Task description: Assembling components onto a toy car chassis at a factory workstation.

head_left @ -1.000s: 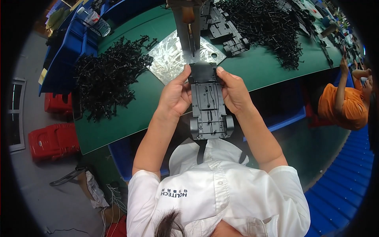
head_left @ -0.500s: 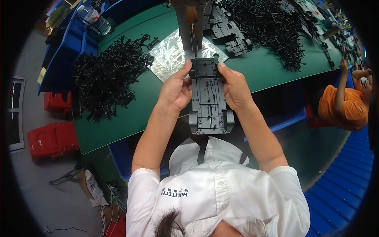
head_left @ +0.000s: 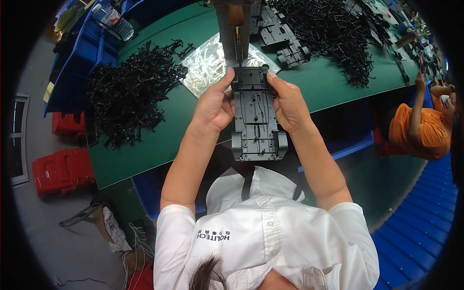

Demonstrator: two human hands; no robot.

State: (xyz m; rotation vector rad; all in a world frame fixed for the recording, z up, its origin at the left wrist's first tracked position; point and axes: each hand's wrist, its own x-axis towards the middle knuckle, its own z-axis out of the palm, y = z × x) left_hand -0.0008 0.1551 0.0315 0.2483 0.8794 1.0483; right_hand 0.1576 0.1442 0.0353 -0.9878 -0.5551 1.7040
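Note:
Between my hands is a black plastic toy car chassis (head_left: pixel 256 111), its long side pointing away from me. My left hand (head_left: pixel 216 104) grips its left edge, thumb up near the far corner. On the opposite edge my right hand (head_left: pixel 289 100) holds it the same way. The chassis' far end sits under the thin metal tip of an upright machine (head_left: pixel 236 36), which looks like a screwdriving or pressing station. Whether the tip touches the plastic I cannot tell. Beneath lies a shiny silver sheet (head_left: pixel 205 67) on the green table (head_left: pixel 183 35).
Small black plastic parts are heaped (head_left: pixel 128 92) at the left, with another pile (head_left: pixel 333 34) at the far right. More chassis (head_left: pixel 285 43) lie behind my right hand. A blue bin (head_left: pixel 82 63) and a water bottle (head_left: pixel 116 21) stand far left. A person in orange (head_left: pixel 420 128) sits at right.
Both hands have pushed the chassis slightly away from me, further under the machine's tip. My grip on it is the same.

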